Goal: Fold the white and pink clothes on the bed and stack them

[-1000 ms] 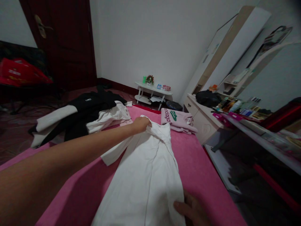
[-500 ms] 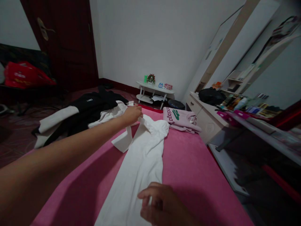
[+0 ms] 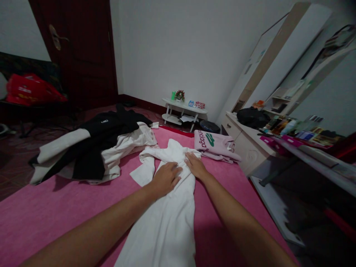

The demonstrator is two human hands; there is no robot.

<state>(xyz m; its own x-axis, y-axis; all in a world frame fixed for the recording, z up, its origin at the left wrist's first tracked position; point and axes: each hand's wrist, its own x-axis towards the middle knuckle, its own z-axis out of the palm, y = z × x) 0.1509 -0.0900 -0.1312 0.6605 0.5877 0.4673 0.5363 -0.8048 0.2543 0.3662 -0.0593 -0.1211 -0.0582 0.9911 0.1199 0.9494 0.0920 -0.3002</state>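
A white garment (image 3: 169, 207) lies lengthwise on the pink bed cover (image 3: 55, 207), folded into a long narrow strip with one sleeve sticking out to the left. My left hand (image 3: 166, 177) rests flat on its upper part, fingers stretched out. Beside it, my right hand (image 3: 195, 165) also lies flat on the cloth near the collar end, fingers extended. Neither hand grips anything.
A pile of black and cream clothes (image 3: 91, 148) lies at the left of the bed. A folded pink sweatshirt (image 3: 214, 144) sits at the far right corner. A cluttered dresser (image 3: 278, 133) stands to the right, a small white table (image 3: 183, 111) by the far wall.
My left hand let go of the collar end and came back to lie flat on the garment. My right hand moved from the near hem up to the collar end.
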